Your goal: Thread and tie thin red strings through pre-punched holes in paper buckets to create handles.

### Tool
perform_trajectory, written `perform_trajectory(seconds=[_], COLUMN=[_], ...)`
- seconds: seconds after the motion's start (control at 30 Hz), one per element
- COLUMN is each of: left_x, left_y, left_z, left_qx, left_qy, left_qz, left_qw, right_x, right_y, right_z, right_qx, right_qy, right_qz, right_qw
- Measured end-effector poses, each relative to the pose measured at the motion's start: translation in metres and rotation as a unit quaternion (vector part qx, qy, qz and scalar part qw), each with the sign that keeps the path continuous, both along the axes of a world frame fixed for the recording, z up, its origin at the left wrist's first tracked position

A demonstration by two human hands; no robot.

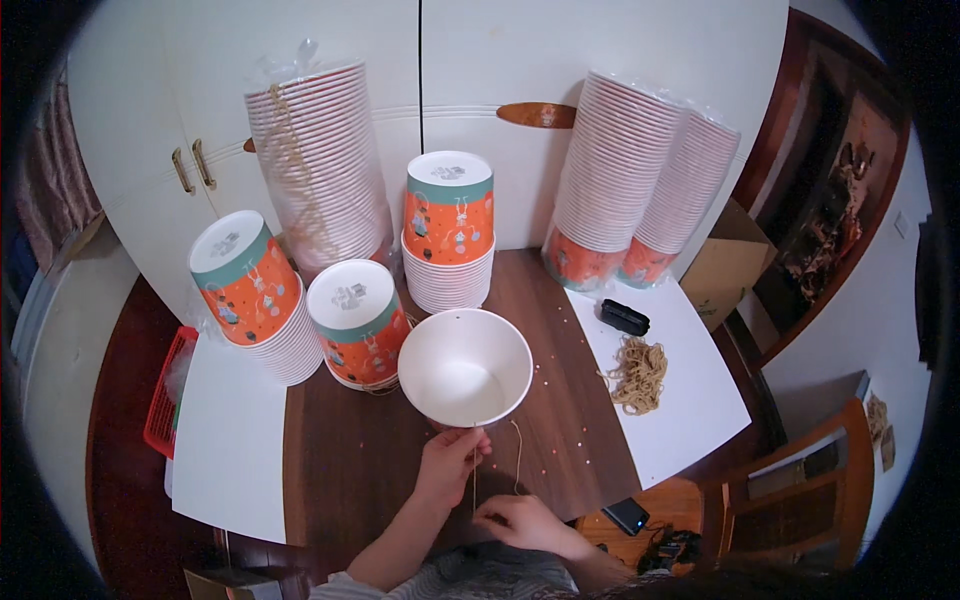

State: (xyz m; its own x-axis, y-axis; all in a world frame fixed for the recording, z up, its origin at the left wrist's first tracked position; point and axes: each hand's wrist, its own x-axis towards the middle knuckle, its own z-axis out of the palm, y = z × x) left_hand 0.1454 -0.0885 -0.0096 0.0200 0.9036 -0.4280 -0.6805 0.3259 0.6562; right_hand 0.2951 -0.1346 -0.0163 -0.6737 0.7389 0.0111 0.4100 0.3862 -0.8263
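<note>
In front of me stands a white paper bucket (pixel 465 365), its open mouth up, with a small dark hole near the far rim. My left hand (pixel 452 465) is closed in a pinch at the near rim, on a thin tan string (pixel 475 490) that hangs down from the fingers. Below and to the right, close to my body, my right hand (pixel 525 522) is closed, its fingertips at the lower part of that string. A second length of string (pixel 518 455) curves from beside the bucket down to the right hand. What the right fingertips grip is partly hidden.
Upside-down orange and green bucket stacks (pixel 355 325) stand left and behind. Tall plastic-wrapped bucket stacks (pixel 615 170) lean against the white cabinet (pixel 500 60). On the right lie a black hole punch (pixel 624 317) and a tan string pile (pixel 638 377). Small paper dots dot the brown tabletop (pixel 580 430).
</note>
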Motion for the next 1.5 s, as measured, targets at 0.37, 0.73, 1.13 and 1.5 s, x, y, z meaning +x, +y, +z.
perform_trajectory(seconds=[0.37, 0.73, 1.13, 1.5], left_x=[-0.034, -0.055, -0.082, -0.101], left_y=[-0.007, 0.007, -0.008, -0.012], left_z=[0.034, 0.039, 0.044, 0.050], left_qx=[0.342, 0.431, 0.485, 0.438], left_qy=[0.589, 0.629, 0.574, 0.569], left_qz=[0.132, 0.071, -0.053, -0.082], left_qw=[0.720, 0.643, 0.658, 0.692], right_x=[0.100, 0.127, 0.067, 0.054], right_y=[0.004, 0.018, 0.084, 0.143], right_z=[0.080, 0.088, 0.142, 0.134], right_qx=[-0.015, -0.068, -0.040, -0.192], right_qy=[0.045, 0.588, 0.620, 0.724], right_qz=[-0.037, 0.208, -0.011, -0.203], right_qw=[0.998, 0.779, 0.783, 0.631])
